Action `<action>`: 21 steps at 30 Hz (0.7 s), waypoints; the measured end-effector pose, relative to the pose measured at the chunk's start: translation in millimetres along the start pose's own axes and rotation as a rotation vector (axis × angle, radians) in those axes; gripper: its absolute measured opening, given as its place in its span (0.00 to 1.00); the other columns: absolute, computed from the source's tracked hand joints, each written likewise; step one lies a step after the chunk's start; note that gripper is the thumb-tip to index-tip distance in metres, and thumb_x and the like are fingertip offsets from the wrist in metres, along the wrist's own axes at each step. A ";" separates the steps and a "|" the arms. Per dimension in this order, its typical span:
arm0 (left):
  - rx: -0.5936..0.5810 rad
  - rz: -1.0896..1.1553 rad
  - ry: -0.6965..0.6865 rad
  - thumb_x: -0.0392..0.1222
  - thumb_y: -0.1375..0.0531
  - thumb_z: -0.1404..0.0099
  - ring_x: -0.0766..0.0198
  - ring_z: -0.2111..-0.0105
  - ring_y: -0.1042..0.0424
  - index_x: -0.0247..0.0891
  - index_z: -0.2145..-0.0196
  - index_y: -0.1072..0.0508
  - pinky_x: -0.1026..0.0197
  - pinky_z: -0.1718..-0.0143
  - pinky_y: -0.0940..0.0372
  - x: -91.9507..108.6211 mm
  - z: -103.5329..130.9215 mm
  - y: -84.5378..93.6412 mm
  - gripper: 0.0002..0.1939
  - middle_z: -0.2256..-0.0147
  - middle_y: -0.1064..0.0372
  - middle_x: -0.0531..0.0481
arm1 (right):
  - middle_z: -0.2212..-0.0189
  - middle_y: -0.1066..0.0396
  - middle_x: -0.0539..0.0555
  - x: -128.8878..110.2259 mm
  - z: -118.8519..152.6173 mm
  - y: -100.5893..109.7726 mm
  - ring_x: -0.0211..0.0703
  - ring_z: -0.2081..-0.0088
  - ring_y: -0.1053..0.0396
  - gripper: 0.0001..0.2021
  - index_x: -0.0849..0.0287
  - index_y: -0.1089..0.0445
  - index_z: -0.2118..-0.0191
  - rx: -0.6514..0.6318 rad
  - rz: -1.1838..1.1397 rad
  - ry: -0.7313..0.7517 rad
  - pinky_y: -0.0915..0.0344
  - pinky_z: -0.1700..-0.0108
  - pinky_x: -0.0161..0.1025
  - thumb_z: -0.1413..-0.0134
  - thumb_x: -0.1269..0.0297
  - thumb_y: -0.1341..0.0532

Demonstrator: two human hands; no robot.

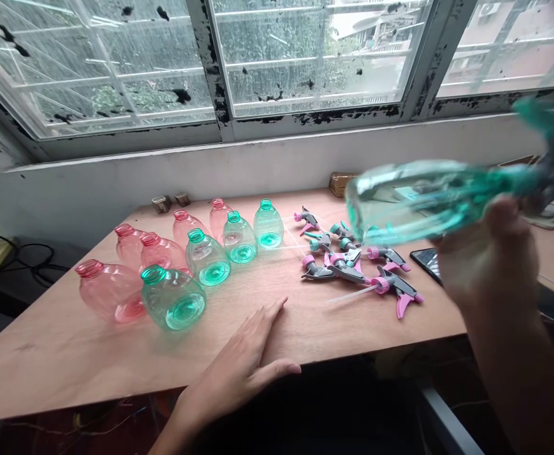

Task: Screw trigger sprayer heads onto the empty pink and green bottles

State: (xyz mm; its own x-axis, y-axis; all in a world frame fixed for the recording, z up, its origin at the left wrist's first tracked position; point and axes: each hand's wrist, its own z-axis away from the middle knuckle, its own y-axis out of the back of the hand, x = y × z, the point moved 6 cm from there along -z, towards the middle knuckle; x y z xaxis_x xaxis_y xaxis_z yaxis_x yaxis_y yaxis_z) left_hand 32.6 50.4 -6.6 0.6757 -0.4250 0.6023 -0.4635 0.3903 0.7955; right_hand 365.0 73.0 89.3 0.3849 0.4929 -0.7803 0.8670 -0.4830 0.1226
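Note:
My right hand (pixel 490 259) holds a clear green spray bottle (pixel 414 196) by its neck, raised and tilted on its side, with a grey and green spray head on it, blurred at the right edge. Resting on the table's front part, my left hand (pixel 253 354) lies with fingers and thumb apart and nothing in it. Several open green bottles (pixel 175 303) and pink bottles (pixel 110 294) stand at the left of the table. Loose spray heads, pink and grey (pixel 398 291) or green and grey (pixel 322 243), lie in the middle.
A phone (pixel 426 262) lies beside the spray heads, partly behind my right hand. Small blocks (pixel 162 203) and a brown box (pixel 341 183) sit at the back of the wooden table (pixel 44 354). Behind it are a wall and windows. Black cables (pixel 35 262) hang at the left.

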 end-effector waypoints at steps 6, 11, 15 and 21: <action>0.035 -0.013 -0.066 0.60 0.38 0.30 0.43 0.28 0.44 0.49 0.26 0.48 0.39 0.28 0.46 2.8 0.4 1.5 0.41 0.26 0.48 0.43 | 0.50 0.23 0.65 28.1 -126.6 -33.6 0.53 0.52 0.24 0.23 0.65 0.27 0.47 -0.046 0.408 0.053 0.25 0.54 0.47 0.35 0.50 0.35; 0.010 -0.022 -0.037 0.61 0.40 0.29 0.44 0.28 0.43 0.48 0.27 0.47 0.40 0.28 0.46 5.0 0.9 2.5 0.40 0.27 0.46 0.43 | 0.49 0.24 0.59 97.1 -151.0 -84.7 0.52 0.51 0.24 0.16 0.62 0.26 0.48 -0.213 0.707 -0.124 0.26 0.49 0.53 0.33 0.56 0.34; 0.018 0.006 -0.067 0.60 0.39 0.30 0.43 0.29 0.41 0.49 0.28 0.44 0.38 0.28 0.45 7.9 1.2 3.2 0.38 0.28 0.43 0.43 | 0.45 0.27 0.59 128.7 -149.7 -101.3 0.52 0.49 0.25 0.16 0.60 0.28 0.44 -0.233 0.819 -0.171 0.26 0.48 0.55 0.31 0.58 0.36; 0.027 0.016 -0.079 0.59 0.38 0.30 0.42 0.29 0.41 0.50 0.28 0.43 0.37 0.29 0.45 6.2 1.3 2.9 0.38 0.28 0.43 0.43 | 0.44 0.28 0.59 147.2 -148.2 -109.0 0.52 0.49 0.25 0.17 0.59 0.30 0.41 -0.305 0.855 -0.167 0.25 0.49 0.54 0.31 0.59 0.36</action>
State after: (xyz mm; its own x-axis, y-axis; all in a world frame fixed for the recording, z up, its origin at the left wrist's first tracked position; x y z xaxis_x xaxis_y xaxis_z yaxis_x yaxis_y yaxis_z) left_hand 34.7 47.8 -0.5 0.6214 -0.4821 0.6177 -0.4902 0.3758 0.7864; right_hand 374.1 305.4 52.0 0.9028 -0.0662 -0.4250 0.3634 -0.4115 0.8358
